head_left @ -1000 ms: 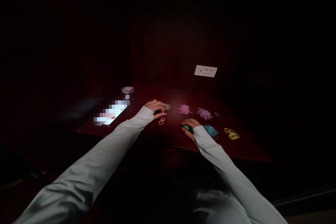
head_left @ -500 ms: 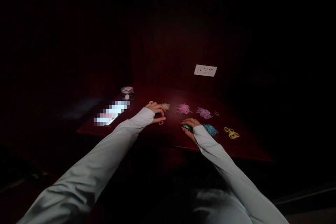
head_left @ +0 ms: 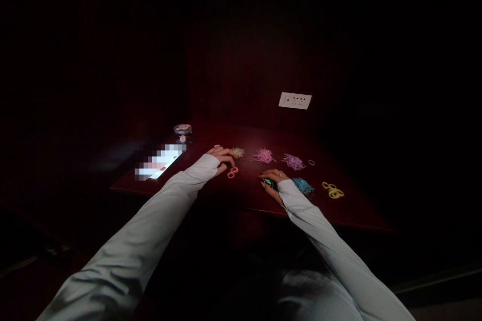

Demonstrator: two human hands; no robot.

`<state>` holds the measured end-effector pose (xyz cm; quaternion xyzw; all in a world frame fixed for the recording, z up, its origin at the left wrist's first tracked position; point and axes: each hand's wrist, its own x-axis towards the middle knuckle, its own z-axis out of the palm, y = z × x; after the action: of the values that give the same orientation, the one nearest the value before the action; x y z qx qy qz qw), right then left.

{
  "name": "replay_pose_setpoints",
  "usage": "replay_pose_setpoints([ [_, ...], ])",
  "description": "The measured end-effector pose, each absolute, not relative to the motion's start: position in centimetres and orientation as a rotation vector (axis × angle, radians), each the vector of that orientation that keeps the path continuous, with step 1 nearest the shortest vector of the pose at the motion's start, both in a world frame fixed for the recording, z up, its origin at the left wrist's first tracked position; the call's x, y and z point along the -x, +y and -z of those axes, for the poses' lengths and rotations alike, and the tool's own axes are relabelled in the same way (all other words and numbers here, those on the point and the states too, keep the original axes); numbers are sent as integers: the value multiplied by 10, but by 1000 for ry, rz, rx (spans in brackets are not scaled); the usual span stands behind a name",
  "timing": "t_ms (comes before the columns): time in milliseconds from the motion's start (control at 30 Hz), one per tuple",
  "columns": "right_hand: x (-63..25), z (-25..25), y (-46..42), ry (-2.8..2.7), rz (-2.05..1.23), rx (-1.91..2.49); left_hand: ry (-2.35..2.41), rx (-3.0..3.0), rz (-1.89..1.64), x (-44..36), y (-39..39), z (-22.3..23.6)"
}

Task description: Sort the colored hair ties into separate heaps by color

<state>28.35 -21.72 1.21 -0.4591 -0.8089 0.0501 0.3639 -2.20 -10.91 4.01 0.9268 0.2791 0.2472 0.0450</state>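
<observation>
My left hand (head_left: pixel 223 156) hovers at the middle of the dark red table, its fingers spread and no object between them. Just below its fingertips lie orange loops (head_left: pixel 233 173) that look like small hair ties. A pale yellow-green pile of thin strands (head_left: pixel 238 152) touches or nearly touches its forefinger. My right hand (head_left: pixel 276 180) rests on the table, curved around a green pile (head_left: pixel 268 182) with fingers and thumb apart; part of that pile is hidden. Teal strands (head_left: pixel 303 186) lie beside its wrist.
Pink strands (head_left: pixel 264 155) and purple strands (head_left: pixel 294 161) lie farther back, with a small ring (head_left: pixel 311 162) beside them. Yellow loops (head_left: pixel 333 190) are at the right. A lit phone (head_left: pixel 167 163) and a clear round jar (head_left: pixel 183 133) stand left. A socket (head_left: pixel 295 101) is on the wall.
My left thumb has drawn back from the orange loops, and more of them now shows. The right hand has stayed in place.
</observation>
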Motion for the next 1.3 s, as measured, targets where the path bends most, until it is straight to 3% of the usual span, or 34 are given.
replay_pose_setpoints([
  [533, -285, -10, -216, -2082, -124, 1173, 906, -2799, -688, 23, -104, -33],
  [1300, -286, -13, -217, -2078, -162, 1171, 537, -2641, -809, 21, -114, -39],
])
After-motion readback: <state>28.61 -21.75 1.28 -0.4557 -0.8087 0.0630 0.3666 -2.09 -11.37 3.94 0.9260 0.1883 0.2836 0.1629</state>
